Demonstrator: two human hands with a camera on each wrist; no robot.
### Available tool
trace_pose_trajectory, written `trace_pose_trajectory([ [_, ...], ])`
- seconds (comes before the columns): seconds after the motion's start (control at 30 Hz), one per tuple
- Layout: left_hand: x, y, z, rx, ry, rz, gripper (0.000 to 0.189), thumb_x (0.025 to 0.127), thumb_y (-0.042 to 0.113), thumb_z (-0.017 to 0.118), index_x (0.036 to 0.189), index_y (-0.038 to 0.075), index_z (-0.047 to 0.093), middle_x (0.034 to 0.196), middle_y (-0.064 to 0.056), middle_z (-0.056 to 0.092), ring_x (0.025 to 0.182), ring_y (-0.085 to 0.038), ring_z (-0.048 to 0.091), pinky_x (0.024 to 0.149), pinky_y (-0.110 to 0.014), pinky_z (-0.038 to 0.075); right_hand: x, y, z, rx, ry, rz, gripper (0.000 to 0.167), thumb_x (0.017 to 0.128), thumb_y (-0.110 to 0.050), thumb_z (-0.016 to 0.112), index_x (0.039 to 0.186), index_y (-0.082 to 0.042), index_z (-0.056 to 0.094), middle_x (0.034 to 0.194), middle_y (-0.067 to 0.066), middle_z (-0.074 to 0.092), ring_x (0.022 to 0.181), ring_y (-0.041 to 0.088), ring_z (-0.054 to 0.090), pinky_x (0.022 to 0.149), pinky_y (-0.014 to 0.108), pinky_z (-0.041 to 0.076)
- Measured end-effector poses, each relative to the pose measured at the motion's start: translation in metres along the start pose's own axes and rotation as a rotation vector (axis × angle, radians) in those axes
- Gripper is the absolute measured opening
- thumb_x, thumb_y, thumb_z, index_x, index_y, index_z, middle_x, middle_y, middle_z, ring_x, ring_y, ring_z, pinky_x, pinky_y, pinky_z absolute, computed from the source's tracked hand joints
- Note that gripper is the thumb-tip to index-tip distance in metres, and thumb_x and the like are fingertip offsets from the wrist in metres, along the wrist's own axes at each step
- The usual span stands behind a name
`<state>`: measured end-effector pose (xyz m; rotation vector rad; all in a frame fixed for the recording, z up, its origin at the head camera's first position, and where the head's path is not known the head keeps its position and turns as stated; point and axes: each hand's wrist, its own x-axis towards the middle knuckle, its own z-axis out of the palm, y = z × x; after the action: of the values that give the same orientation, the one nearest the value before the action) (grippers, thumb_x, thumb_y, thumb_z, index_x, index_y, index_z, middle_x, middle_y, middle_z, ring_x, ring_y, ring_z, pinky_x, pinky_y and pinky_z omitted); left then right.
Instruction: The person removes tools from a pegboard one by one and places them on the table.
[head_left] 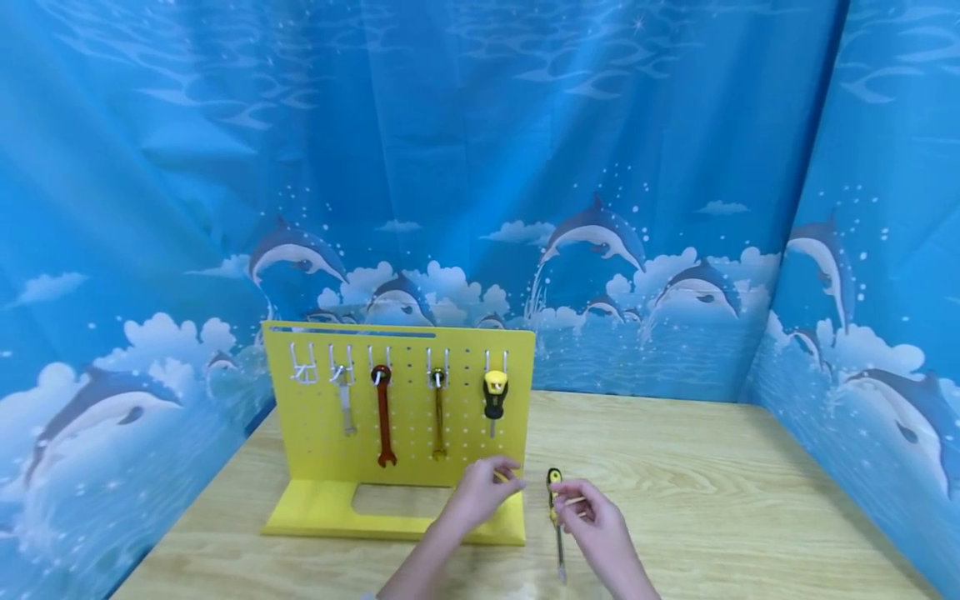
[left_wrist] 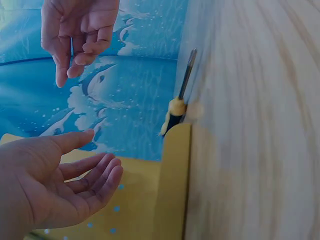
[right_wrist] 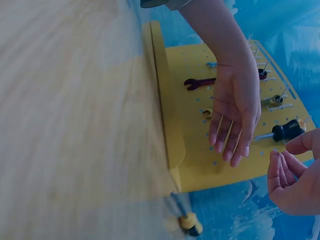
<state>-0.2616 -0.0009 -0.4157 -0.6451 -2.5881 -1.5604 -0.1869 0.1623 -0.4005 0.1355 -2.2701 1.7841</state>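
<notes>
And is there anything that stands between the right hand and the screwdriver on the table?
Nothing visible does. The right hand is above the screwdriver, not touching it; the board stands to the left, out of the way.

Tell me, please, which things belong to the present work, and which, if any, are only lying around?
Likely part of the work:
loose screwdriver, near the right hand
yellow pegboard, near the left hand
hanging wrenches and short screwdriver

Likely just surroundings:
dolphin-print curtain
wooden table
</notes>
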Motion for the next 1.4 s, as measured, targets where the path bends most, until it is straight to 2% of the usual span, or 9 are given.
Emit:
trace_pose_trajectory([
  [0.17, -0.009, 0.002, -0.028, -0.018, 0.002, 0.012, 0.027, 0.082, 0.015, 0.068, 0.103, -0.002, 0.063, 0.086, -0.003, 0.063, 0.073, -0.016, 0.057, 0.061, -0.024, 0.050, 0.006, -0.018, 0.014, 0.034, -0.081, -0.031, 0.020, 0.082, 0.005, 0.056, 0.102, 0.004, 0.060, 0.086, 0.008, 0.057, 0.072, 0.014, 0.055, 0.063, 0.024, 0.050],
  [0.3, -0.015, 0.002, -0.052, -0.012, 0.013, 0.029, 0.026, 0.084, 0.014, 0.066, 0.103, -0.002, 0.063, 0.087, -0.004, 0.063, 0.075, -0.017, 0.058, 0.063, -0.022, 0.050, 0.011, -0.030, 0.029, 0.015, -0.150, -0.084, 0.019, 0.083, 0.004, 0.057, 0.101, 0.004, 0.060, 0.086, 0.009, 0.058, 0.072, 0.014, 0.056, 0.063, 0.023, 0.051],
  [0.4, -0.020, 0.003, -0.068, 0.002, 0.046, 0.026, 0.026, 0.084, 0.014, 0.065, 0.104, -0.002, 0.063, 0.088, -0.004, 0.063, 0.078, -0.019, 0.059, 0.065, -0.023, 0.051, 0.016, -0.036, 0.040, -0.012, -0.200, -0.120, 0.019, 0.083, 0.001, 0.058, 0.101, 0.003, 0.060, 0.087, 0.008, 0.058, 0.073, 0.015, 0.056, 0.064, 0.024, 0.051],
  [0.53, -0.026, 0.002, -0.088, 0.024, 0.128, 0.009, 0.024, 0.084, 0.014, 0.066, 0.103, 0.000, 0.064, 0.090, -0.005, 0.064, 0.081, -0.022, 0.060, 0.066, -0.028, 0.052, 0.022, -0.040, 0.057, -0.033, -0.238, -0.156, 0.018, 0.084, -0.004, 0.060, 0.101, 0.002, 0.061, 0.088, 0.007, 0.059, 0.074, 0.016, 0.057, 0.065, 0.023, 0.051],
  [0.73, -0.033, -0.003, -0.118, 0.037, 0.265, -0.056, 0.020, 0.084, 0.009, 0.066, 0.102, 0.001, 0.065, 0.088, -0.003, 0.064, 0.079, -0.020, 0.059, 0.066, -0.029, 0.051, 0.032, -0.045, 0.083, -0.036, -0.267, -0.224, 0.016, 0.085, -0.005, 0.060, 0.100, -0.001, 0.062, 0.090, 0.004, 0.060, 0.076, 0.016, 0.056, 0.068, 0.023, 0.050],
  [1.0, -0.041, -0.006, -0.156, 0.073, 0.384, -0.129, 0.025, 0.087, 0.015, 0.063, 0.109, 0.002, 0.063, 0.102, -0.012, 0.064, 0.093, -0.027, 0.058, 0.075, -0.038, 0.050, 0.050, -0.056, 0.121, -0.052, -0.286, -0.243, 0.018, 0.082, -0.002, 0.059, 0.100, -0.002, 0.062, 0.088, 0.001, 0.060, 0.078, 0.016, 0.057, 0.068, 0.022, 0.050],
  [1.17, -0.039, -0.012, -0.171, 0.059, 0.519, -0.133, 0.026, 0.088, 0.013, 0.062, 0.109, -0.002, 0.062, 0.104, -0.017, 0.063, 0.095, -0.029, 0.058, 0.075, -0.029, 0.049, 0.062, -0.057, 0.145, -0.031, -0.320, -0.233, 0.019, 0.083, -0.004, 0.059, 0.102, 0.000, 0.061, 0.091, 0.005, 0.062, 0.080, 0.014, 0.058, 0.068, 0.021, 0.050],
  [1.4, -0.026, -0.026, -0.175, -0.074, 0.719, -0.150, 0.028, 0.087, 0.009, 0.062, 0.112, -0.003, 0.058, 0.110, -0.021, 0.059, 0.099, -0.030, 0.056, 0.065, -0.010, 0.043, 0.075, -0.055, 0.178, 0.046, -0.355, -0.215, 0.025, 0.082, 0.000, 0.060, 0.106, 0.002, 0.059, 0.100, 0.012, 0.062, 0.088, 0.021, 0.060, 0.072, 0.021, 0.050],
])
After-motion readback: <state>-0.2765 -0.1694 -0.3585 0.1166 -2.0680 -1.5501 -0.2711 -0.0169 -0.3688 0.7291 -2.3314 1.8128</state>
